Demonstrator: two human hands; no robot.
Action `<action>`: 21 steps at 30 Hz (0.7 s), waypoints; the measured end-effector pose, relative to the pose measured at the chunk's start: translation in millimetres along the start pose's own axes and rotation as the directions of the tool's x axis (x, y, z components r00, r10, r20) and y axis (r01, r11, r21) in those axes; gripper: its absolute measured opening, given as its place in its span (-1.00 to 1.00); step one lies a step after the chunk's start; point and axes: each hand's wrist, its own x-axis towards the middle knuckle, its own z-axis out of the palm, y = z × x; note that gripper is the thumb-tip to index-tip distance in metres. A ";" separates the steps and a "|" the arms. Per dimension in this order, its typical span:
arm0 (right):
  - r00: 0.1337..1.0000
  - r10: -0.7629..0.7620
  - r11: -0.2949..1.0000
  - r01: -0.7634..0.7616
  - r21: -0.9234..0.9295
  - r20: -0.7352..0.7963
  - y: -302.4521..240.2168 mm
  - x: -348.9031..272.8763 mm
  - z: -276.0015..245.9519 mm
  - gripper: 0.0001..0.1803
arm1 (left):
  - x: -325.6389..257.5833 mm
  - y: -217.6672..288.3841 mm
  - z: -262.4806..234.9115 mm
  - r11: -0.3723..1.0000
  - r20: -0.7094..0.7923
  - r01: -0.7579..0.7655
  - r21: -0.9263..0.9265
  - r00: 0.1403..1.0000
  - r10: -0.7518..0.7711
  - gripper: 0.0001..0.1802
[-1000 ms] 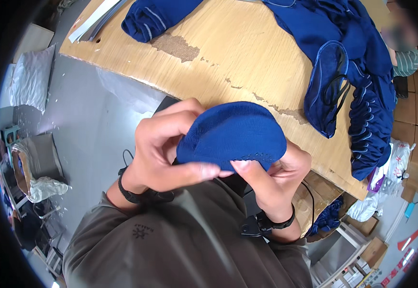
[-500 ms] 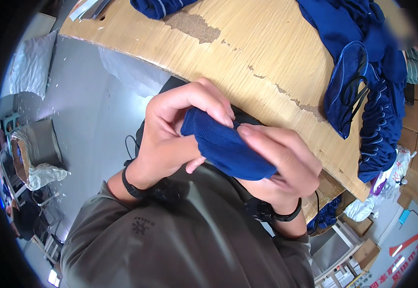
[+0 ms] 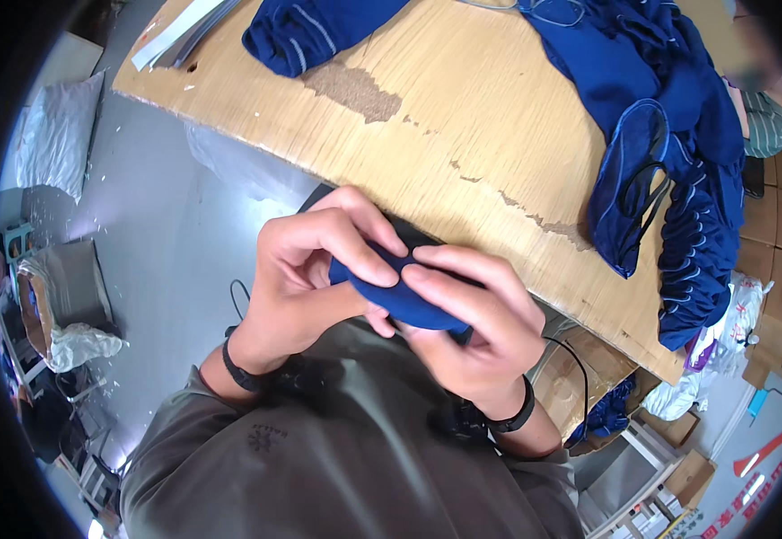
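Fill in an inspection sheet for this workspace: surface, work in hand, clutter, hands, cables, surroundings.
Surface: wooden table, its top layer worn off in a patch and a broken line toward the right.
Work in hand: blue fabric piece, bunched between both hands; its full shape is hidden.
Clutter: blue cloth heap along the table's right side; blue cloth bundle at the far left.
Hands: left hand and right hand both pinch the fabric, fingertips close together.
Cables: black cable hanging near the right wrist; its ends cannot be traced.
Surroundings: cardboard boxes at right; white sack at left.
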 end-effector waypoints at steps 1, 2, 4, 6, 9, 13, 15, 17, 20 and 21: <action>0.996 -0.059 0.992 0.066 -0.103 0.074 -7.1 5.9 -6.6 -0.55 | 0.1 -3.6 -8.6 0.993 0.060 -0.074 0.095 0.996 0.069 -0.87; 0.989 -0.106 0.984 0.119 -0.136 0.102 -9.4 4.7 -10.6 -0.53 | 0.0 -1.1 -7.5 0.997 0.071 -0.031 0.075 0.997 0.025 -0.87; 0.964 -0.202 0.956 0.232 -0.179 0.170 -7.2 2.1 -20.0 -0.50 | -0.7 5.5 4.2 0.993 0.055 0.114 -0.018 0.992 -0.113 -0.89; 0.949 -0.233 0.932 0.280 -0.231 0.212 -7.9 0.8 -26.2 -0.48 | 0.7 9.7 8.4 0.975 0.024 0.214 -0.056 0.977 -0.213 -0.89; 0.939 -0.230 0.917 0.297 -0.266 0.255 -15.7 0.5 -37.4 -0.46 | 1.7 13.5 12.3 0.970 0.040 0.241 -0.006 0.970 -0.241 -0.86; 0.958 -0.169 0.930 0.233 -0.284 0.232 -26.0 0.0 -49.4 -0.49 | 11.2 14.5 20.7 0.977 0.127 0.194 0.091 0.971 -0.205 -0.79; 0.960 -0.211 0.928 0.255 -0.270 0.183 -25.6 -1.2 -57.0 -0.51 | 19.1 15.6 28.8 0.977 0.159 0.188 0.097 0.966 -0.202 -0.78; 0.962 -0.221 0.924 0.259 -0.280 0.160 -26.9 -6.5 -62.2 -0.53 | 26.2 16.4 37.9 0.970 0.187 0.215 0.110 0.955 -0.232 -0.80; 0.963 -0.236 0.900 0.268 -0.345 0.131 -34.1 -12.0 -70.8 -0.55 | 28.8 13.6 47.4 0.963 0.199 0.261 0.070 0.942 -0.270 -0.83; 0.973 -0.174 0.910 0.217 -0.353 0.150 -38.8 -11.2 -73.3 -0.55 | 29.1 12.4 49.3 0.950 0.167 0.313 0.020 0.935 -0.312 -0.83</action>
